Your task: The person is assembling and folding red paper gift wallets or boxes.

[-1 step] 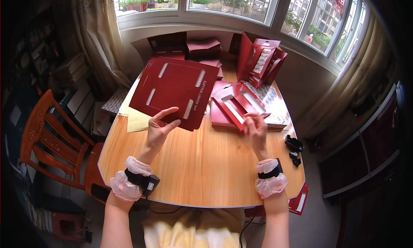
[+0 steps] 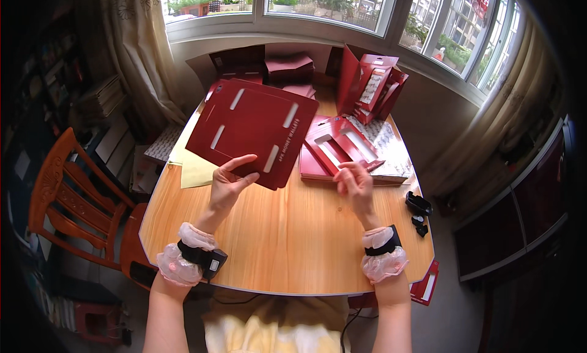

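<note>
In the head view, the left hand [image 2: 227, 183] pinches the near corner of a flat dark-red card [image 2: 252, 130] with pale slots, tilted above the tabletop's [image 2: 287, 243] far left. The right hand [image 2: 354, 183], fingers loosely curled and empty, hovers beside red folders [image 2: 333, 151].

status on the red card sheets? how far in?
Looks early. Done: a few folded red pieces stand upright at the far edge, apparently assembled. In hand: the left hand holds up one flat dark red slotted sheet; the right hand is at the near edge of the stack of red cut-out cards. Left: that stack and the flat dark pieces by the window remain unfolded.
</note>
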A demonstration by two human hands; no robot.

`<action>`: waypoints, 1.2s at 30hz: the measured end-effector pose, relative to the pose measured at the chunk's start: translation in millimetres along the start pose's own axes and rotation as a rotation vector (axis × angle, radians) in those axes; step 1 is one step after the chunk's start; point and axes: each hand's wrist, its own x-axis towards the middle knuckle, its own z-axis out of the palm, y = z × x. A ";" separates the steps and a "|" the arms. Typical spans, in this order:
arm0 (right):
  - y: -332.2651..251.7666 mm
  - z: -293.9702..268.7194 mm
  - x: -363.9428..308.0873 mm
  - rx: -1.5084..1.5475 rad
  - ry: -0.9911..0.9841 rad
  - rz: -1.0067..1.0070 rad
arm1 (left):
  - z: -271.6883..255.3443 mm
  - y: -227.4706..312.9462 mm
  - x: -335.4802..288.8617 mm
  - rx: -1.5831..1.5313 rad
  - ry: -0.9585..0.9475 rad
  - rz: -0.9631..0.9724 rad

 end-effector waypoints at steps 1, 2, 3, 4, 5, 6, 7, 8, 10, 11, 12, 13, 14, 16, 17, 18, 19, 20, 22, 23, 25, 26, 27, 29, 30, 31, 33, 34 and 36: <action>-0.2 9.8 -3.0 0.036 -0.106 0.069 | -1.6 4.2 -2.7 0.039 -0.025 -0.034; 1.7 25.2 -6.4 0.081 -0.215 0.141 | -6.8 4.2 -6.4 0.050 -0.051 -0.031; 6.5 40.6 -7.9 0.100 -0.219 0.142 | -11.8 5.3 -10.4 0.068 -0.046 -0.034; 2.2 40.0 -12.2 0.183 -0.305 0.155 | -3.5 2.3 -8.9 0.048 -0.108 -0.040; -2.7 38.2 -15.9 0.267 -0.393 0.169 | 4.3 0.0 -7.9 0.029 -0.170 -0.045; -3.8 37.8 -18.8 0.267 -0.424 0.214 | 10.0 0.1 -9.1 0.040 -0.242 -0.045; -7.2 44.9 -20.8 0.272 -0.435 0.188 | 11.0 2.4 -13.1 0.099 -0.303 -0.069; -0.2 47.5 -21.9 0.281 -0.411 0.203 | 11.0 1.2 -15.7 0.133 -0.363 -0.073; 3.2 48.9 -23.6 0.286 -0.383 0.219 | 16.4 0.3 -19.5 0.192 -0.463 -0.051; -2.1 47.0 -23.7 0.294 -0.292 0.199 | 18.5 -0.6 -20.1 0.188 -0.468 -0.051; -5.8 44.8 -23.3 0.302 -0.202 0.178 | 20.0 -1.1 -20.6 0.110 -0.527 -0.152; -7.0 38.5 -23.0 0.327 -0.184 0.197 | 21.6 -0.6 -20.9 0.031 -0.585 -0.253; -5.6 30.6 -23.0 0.331 -0.167 0.191 | 22.2 1.6 -20.0 0.021 -0.677 -0.322; 3.5 32.8 -16.0 0.380 -0.192 0.167 | 7.1 28.9 -16.3 0.101 -0.793 -0.438; 3.1 28.9 -13.9 0.370 -0.202 0.159 | 3.3 39.2 -14.8 0.148 -0.941 -0.543; 2.7 24.5 -12.4 0.353 -0.223 0.181 | -0.8 44.6 -16.0 0.089 -0.945 -0.572; 1.8 20.1 -11.0 0.335 -0.243 0.202 | -8.1 48.9 -15.3 0.094 -0.939 -0.574; 2.0 17.8 -8.8 0.342 -0.249 0.201 | -17.8 53.9 -13.5 0.086 -0.849 -0.482; 3.8 10.8 -7.3 0.303 -0.332 0.233 | -27.1 51.8 -6.4 0.031 -0.561 -0.292; 4.8 5.8 -10.0 0.302 -0.329 0.237 | -26.0 45.6 -1.6 -0.008 -0.336 -0.226; -10.3 6.5 -6.8 0.261 -0.396 0.248 | -42.6 36.9 10.9 0.163 0.050 -0.188; -11.5 -1.6 -9.2 0.232 -0.403 0.261 | -44.4 23.1 14.4 0.156 0.051 -0.188; -13.5 -9.3 -12.2 0.223 -0.404 0.263 | -45.5 9.6 17.4 0.191 0.053 -0.191; -7.2 1.7 -8.8 0.189 -0.411 0.268 | -61.6 10.8 13.9 0.257 0.060 -0.243; -3.7 9.0 -6.5 0.204 -0.421 0.278 | -67.3 9.6 10.7 0.266 0.038 -0.239; -4.6 6.7 -8.1 0.196 -0.423 0.281 | -59.6 9.1 11.0 0.252 -0.007 -0.234; -5.6 2.7 -10.5 0.161 -0.405 0.288 | -50.7 13.3 8.2 0.069 -0.025 -0.343; -6.2 0.6 -10.9 0.155 -0.406 0.291 | -47.5 16.2 7.3 -0.108 -0.045 -0.450; -8.1 -0.4 -10.9 0.149 -0.411 0.283 | -50.3 15.9 8.6 -0.161 -0.054 -0.456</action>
